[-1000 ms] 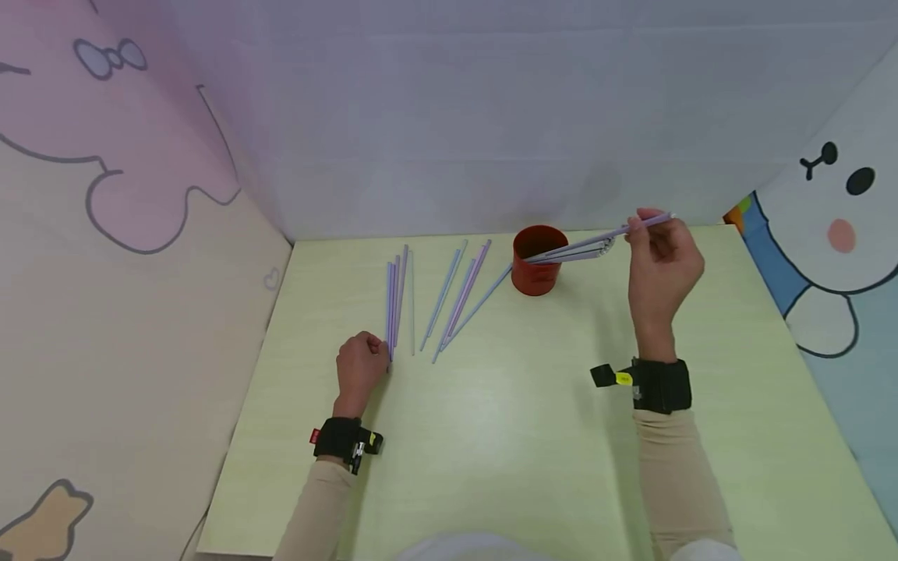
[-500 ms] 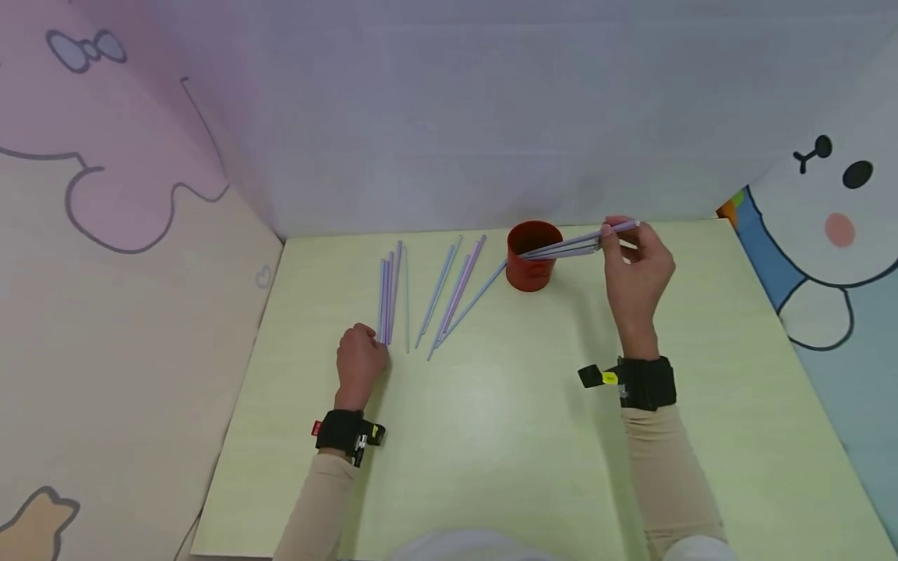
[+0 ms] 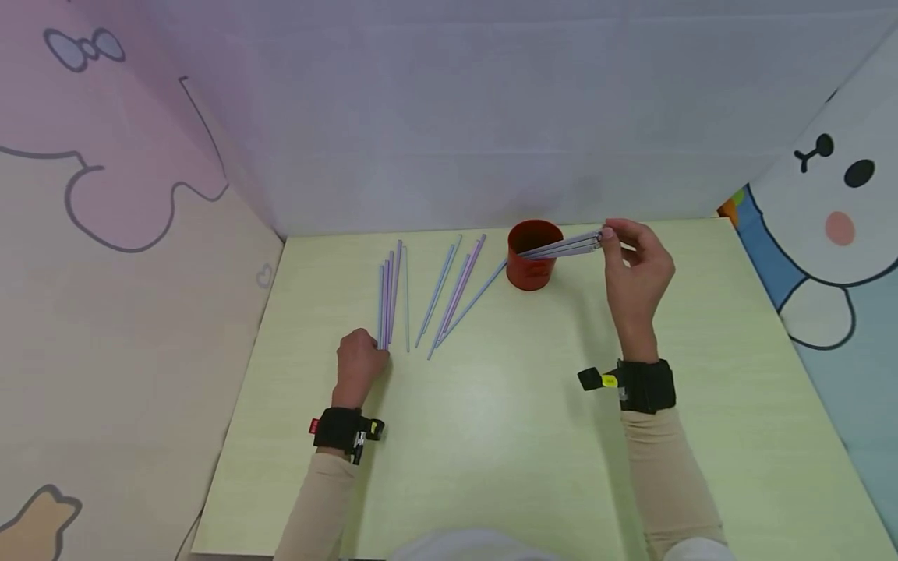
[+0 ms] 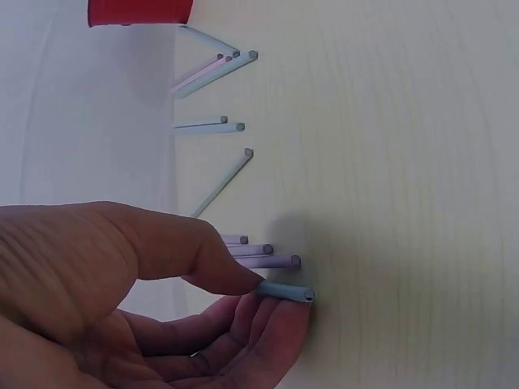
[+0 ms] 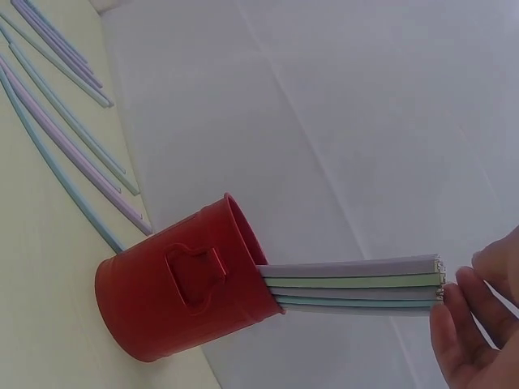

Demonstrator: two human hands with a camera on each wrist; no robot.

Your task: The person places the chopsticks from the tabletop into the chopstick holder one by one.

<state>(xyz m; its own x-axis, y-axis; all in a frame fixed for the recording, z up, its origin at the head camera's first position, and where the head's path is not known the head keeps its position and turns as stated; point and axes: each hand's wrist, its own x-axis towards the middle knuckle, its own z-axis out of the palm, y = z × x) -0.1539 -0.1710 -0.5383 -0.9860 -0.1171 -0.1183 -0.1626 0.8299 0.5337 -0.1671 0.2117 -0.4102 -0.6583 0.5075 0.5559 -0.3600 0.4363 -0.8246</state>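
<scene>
My left hand [image 3: 361, 362] rests at the near end of the leftmost straw group. In the left wrist view, its thumb and fingers pinch the end of a light blue straw [image 4: 285, 291]; purple straws [image 4: 272, 261] lie just beside it. A red cup [image 3: 531, 269] stands upright near the table's back edge. From its mouth a bundle of pastel straws [image 5: 357, 284] leans out to the right. My right hand [image 3: 637, 284] is at the bundle's outer end, fingertips at the straw tips and no separate straw in its grasp.
More blue and purple straws [image 3: 459, 294] lie between the left group and the cup, one reaching the cup's base. A pale green straw [image 3: 407, 304] lies alone. A pale wall [image 3: 449, 156] rises behind the table [image 3: 491, 452].
My right hand has moved left towards the cup and let go of a purple straw, which now lies with the bundle. The left hand stays at the left group, its fingers shifted slightly.
</scene>
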